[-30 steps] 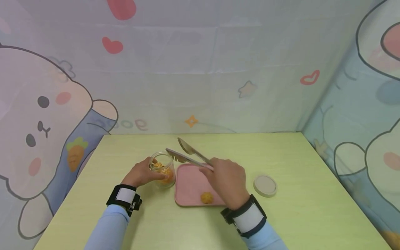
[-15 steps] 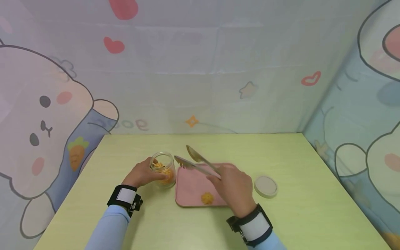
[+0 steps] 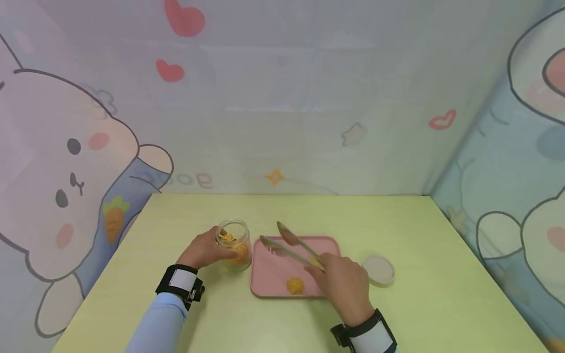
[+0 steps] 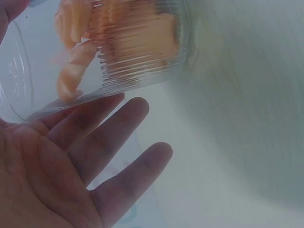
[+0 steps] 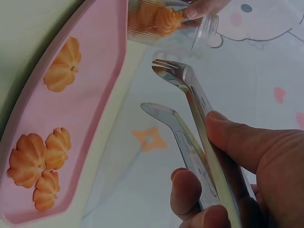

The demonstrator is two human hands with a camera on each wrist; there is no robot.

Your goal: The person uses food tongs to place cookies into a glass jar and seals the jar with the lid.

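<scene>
My left hand holds a clear glass jar at the left of the pink tray. Orange-yellow piped cookies lie inside it, seen through the ribbed wall in the left wrist view. My right hand grips metal tongs over the tray. The tong tips are spread apart with nothing between them. One swirled cookie lies near the tray's front edge. The right wrist view shows several cookies on the tray, most of them hidden by my right hand in the head view.
A round pale lid lies on the light yellow-green table, right of the tray and close to my right hand. A cartoon-printed curtain rises behind the table and along its sides.
My right hand and the tongs have moved right and nearer to me, from beside the jar's mouth to over the tray. The left hand keeps its hold on the jar. The head view has shifted slightly.
</scene>
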